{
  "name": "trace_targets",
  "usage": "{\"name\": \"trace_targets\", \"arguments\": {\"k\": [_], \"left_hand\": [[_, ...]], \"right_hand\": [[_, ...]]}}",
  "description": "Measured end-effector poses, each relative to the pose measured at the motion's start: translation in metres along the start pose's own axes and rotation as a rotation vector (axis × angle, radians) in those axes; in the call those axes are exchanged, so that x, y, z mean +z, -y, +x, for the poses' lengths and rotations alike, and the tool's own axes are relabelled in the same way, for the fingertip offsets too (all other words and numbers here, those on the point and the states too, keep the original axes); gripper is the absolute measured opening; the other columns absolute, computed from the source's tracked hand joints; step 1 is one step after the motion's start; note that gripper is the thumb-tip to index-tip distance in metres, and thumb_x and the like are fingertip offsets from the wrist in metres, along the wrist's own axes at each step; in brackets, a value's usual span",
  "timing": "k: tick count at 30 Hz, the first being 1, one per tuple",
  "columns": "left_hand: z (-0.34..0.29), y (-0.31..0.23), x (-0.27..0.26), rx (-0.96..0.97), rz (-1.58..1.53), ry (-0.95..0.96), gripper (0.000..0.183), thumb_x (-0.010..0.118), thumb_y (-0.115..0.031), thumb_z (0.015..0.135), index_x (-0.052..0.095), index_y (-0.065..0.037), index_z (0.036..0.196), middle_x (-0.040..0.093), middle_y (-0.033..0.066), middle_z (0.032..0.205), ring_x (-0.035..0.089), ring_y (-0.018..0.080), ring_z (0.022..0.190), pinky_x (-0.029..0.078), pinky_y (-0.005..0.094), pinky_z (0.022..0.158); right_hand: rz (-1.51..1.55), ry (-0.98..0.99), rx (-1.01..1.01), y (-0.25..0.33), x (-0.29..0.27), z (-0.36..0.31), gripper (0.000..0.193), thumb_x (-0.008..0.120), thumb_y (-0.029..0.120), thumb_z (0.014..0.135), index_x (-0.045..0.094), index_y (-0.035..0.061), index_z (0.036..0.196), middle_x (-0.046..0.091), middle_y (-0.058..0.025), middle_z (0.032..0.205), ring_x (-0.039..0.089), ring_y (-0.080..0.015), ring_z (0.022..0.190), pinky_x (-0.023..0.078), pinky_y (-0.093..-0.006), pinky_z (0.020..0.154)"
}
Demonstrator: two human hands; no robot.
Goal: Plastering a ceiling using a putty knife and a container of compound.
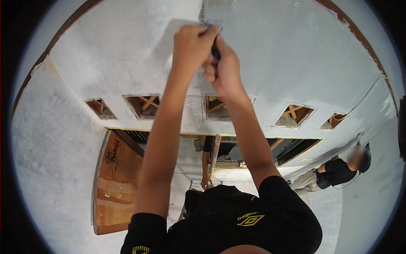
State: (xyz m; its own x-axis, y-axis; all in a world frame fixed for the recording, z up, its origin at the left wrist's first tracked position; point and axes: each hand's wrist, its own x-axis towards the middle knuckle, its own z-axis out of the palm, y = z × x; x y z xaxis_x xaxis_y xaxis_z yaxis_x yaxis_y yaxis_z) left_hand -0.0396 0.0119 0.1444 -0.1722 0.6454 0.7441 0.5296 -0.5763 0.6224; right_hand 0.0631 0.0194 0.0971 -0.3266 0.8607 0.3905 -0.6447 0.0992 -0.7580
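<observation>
Both arms reach up toward the wall, and my hands meet near the top of the view. My right hand (227, 70) is closed round a black-handled tool (216, 51); its working end is hidden by the fingers and blurred. Closed beside it, my left hand (189, 47) pinches the dark upper part of what looks like the same tool. Just behind the fingers, the wall changes from a whitish, patchy surface (127, 51) on the left to smoother grey paint (287, 59) on the right. Dark, rough marks run along that border.
Several small vent openings (292, 115) with wooden crosses line the wall below. A wooden door (118, 182) stands open at left. One person in black (338, 171) works by the right wall; another person's arm (205, 169) shows through the doorway. A cable (368, 95) hangs at right.
</observation>
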Motion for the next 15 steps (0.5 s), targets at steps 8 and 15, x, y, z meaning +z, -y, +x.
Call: {"name": "trace_targets", "arguments": {"k": [8,15], "left_hand": [[-0.138,0.102,0.028,-0.325,-0.028,0.063,0.052,0.070,-0.037,0.092,0.058,0.006,0.064,0.042,0.0047,0.048,0.036,0.0082,0.051,0.031,0.0325,0.045],[-0.196,0.124,0.029,-0.453,-0.032,0.157,0.050,0.071,-0.035,0.091,0.061,0.007,0.065,0.044,0.0044,0.048,0.037,0.0076,0.051,0.031,0.0325,0.045]], "right_hand": [[0.153,-0.267,0.369,-0.114,-0.057,-0.086,0.031,0.048,0.046,0.104,0.047,0.0189,0.089,0.035,0.0068,0.063,0.026,-0.0044,0.045,0.017,-0.0232,0.039],[0.210,-0.407,0.568,-0.146,-0.075,-0.134,0.028,0.046,0.046,0.105,0.048,0.0197,0.094,0.035,0.0072,0.063,0.027,-0.0042,0.044,0.017,-0.0228,0.039]]}}
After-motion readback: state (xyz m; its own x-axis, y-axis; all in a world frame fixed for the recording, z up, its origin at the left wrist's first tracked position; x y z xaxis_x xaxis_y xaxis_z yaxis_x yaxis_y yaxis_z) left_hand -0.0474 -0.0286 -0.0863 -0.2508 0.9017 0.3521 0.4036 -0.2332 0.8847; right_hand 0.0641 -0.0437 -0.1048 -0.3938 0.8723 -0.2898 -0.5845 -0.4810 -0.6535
